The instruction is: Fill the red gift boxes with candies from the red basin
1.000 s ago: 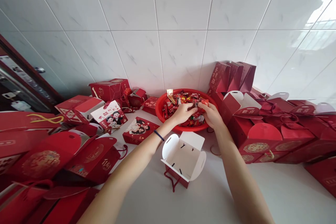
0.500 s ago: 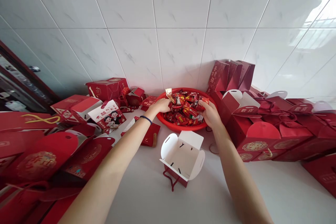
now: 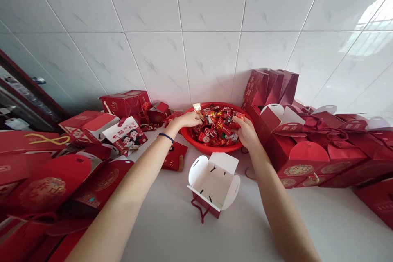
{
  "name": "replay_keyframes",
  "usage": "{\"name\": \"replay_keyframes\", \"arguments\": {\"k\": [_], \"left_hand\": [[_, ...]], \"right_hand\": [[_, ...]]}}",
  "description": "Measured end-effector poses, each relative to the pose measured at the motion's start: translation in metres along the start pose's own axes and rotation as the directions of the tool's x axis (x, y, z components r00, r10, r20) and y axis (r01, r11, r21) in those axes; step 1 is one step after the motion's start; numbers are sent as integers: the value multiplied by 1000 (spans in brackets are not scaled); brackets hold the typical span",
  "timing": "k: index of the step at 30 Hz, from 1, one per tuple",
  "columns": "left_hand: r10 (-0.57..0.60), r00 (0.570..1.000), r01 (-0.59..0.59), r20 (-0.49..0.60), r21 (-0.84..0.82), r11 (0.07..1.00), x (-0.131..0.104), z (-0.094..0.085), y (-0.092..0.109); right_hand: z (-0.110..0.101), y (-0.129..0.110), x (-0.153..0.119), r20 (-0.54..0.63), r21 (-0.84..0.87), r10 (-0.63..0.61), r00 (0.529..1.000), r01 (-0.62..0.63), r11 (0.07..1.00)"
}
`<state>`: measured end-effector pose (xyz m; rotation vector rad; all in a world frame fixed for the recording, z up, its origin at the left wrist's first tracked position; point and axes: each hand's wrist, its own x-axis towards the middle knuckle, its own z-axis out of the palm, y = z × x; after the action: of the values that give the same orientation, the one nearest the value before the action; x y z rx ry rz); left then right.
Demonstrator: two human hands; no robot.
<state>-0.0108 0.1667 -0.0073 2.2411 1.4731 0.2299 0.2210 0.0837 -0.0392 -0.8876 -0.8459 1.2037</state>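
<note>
A red plastic basin [image 3: 201, 147] full of wrapped candies [image 3: 216, 125] stands against the wall. My left hand [image 3: 190, 119] reaches over its left side, fingers curled down onto the candies; whatever they grip is hidden. Just above those fingers shows a gold-and-white wrapped piece [image 3: 197, 108]. At the basin's right side, my right hand [image 3: 245, 131] is closed with a red wrapped candy [image 3: 239, 116] at its fingertips. In front of the basin sits an open gift box [image 3: 211, 184], white inside, with its flaps spread and a dark red cord handle hanging at the front.
Red gift boxes [image 3: 307, 155] crowd the right side, with several tall red bags [image 3: 270, 86] behind them. More red boxes [image 3: 52, 180] pile up at the left, near a card with a cartoon couple [image 3: 129, 135]. A flat red packet [image 3: 175, 156] lies left of the basin.
My left hand has lifted slightly and shifted a little over the candies, whose arrangement near it differs. My right hand stays almost in place with the red candy. The open box has not moved.
</note>
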Motion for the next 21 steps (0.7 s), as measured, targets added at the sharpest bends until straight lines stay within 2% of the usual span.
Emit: {"name": "replay_keyframes", "arguments": {"k": [3, 8, 11, 15, 21], "left_hand": [[-73, 994, 76, -77, 34, 997, 7, 5, -5], [-124, 988, 127, -95, 33, 991, 19, 26, -3], [-113, 987, 114, -116, 0, 994, 20, 30, -3], [-70, 989, 60, -129, -81, 995, 12, 26, -3], [9, 993, -47, -114, -331, 942, -2, 17, 5]], "right_hand": [[1, 0, 0, -3, 1, 1, 1000, -1, 1000], [1, 1, 1, -8, -1, -1, 1000, 1, 1000], [1, 2, 2, -6, -6, 0, 1000, 0, 1000], [1, 2, 3, 4, -7, 2, 1000, -2, 1000], [0, 1, 2, 16, -11, 8, 1000, -8, 1000]]}}
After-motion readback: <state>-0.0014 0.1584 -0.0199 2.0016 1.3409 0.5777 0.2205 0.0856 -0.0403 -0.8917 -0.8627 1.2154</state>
